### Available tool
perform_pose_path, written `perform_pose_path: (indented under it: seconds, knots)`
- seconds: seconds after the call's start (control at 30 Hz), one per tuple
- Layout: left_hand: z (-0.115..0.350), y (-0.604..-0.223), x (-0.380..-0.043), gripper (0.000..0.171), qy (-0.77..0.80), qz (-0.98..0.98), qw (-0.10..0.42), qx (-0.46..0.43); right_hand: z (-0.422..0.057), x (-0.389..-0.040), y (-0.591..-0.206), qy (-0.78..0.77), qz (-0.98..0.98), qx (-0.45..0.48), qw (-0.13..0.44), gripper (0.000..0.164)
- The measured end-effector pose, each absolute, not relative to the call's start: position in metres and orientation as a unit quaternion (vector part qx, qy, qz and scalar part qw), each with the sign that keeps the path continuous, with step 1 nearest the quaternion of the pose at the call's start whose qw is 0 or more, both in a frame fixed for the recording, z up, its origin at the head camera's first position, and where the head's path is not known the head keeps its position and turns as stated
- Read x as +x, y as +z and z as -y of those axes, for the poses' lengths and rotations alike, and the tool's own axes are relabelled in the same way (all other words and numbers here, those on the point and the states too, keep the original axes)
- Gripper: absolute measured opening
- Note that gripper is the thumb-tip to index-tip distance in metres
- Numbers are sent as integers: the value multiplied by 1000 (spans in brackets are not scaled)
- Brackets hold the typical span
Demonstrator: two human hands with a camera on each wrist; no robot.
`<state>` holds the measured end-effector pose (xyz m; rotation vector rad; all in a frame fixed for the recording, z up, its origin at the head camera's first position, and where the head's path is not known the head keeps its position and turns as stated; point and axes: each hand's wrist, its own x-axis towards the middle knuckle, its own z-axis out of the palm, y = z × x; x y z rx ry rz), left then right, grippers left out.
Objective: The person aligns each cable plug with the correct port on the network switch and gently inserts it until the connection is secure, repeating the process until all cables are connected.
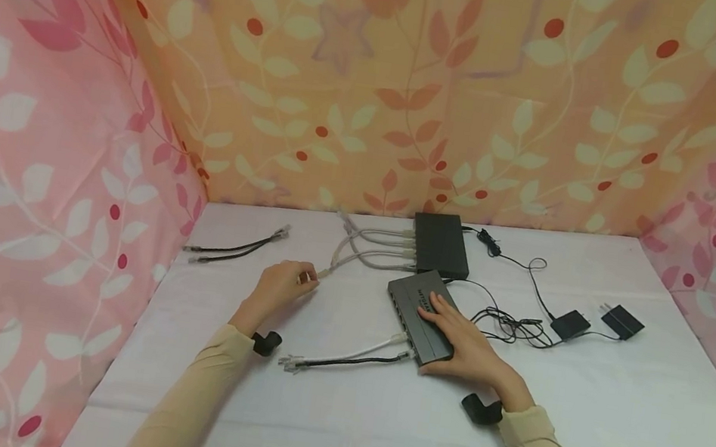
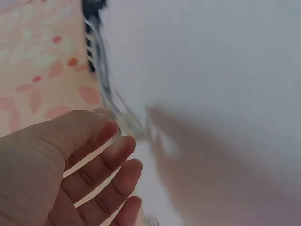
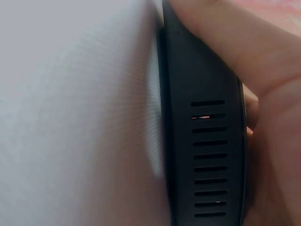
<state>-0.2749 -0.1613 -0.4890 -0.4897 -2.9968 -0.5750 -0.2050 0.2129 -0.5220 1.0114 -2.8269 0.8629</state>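
Observation:
My left hand (image 1: 283, 286) is low over the table, fingers loosely bent. In the left wrist view, the thumb and index fingertips (image 2: 113, 128) are right at a blurred pale network cable (image 2: 109, 96), beside its clear plug (image 2: 131, 123). That cable runs to a black network switch (image 1: 442, 244) with several pale cables (image 1: 384, 236) in its left side. My right hand (image 1: 467, 350) holds a grey network switch (image 1: 419, 301), fingers spread over its top and thumb at its near edge. The right wrist view shows this switch's slotted side (image 3: 207, 141).
One white cable (image 1: 375, 348) and one black cable (image 1: 352, 361) lead from the grey switch. Two short black cables (image 1: 238, 246) lie at the left. On the right are a tangled power cord (image 1: 515, 327) and two black adapters (image 1: 570, 324). Patterned cloth (image 1: 375, 104) encloses the white table (image 1: 335, 434).

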Motion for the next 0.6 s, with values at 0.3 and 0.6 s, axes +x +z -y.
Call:
perform_pose_path:
  seconds: [0.3, 0.6]
  knots:
    - [194, -492, -298, 9, -166, 977, 68, -118, -213, -205, -522, 272, 906, 324, 7, 101]
    - [214, -495, -323, 15, -171, 973, 129, -82, -213, -206, -524, 274, 904, 327, 10, 101]
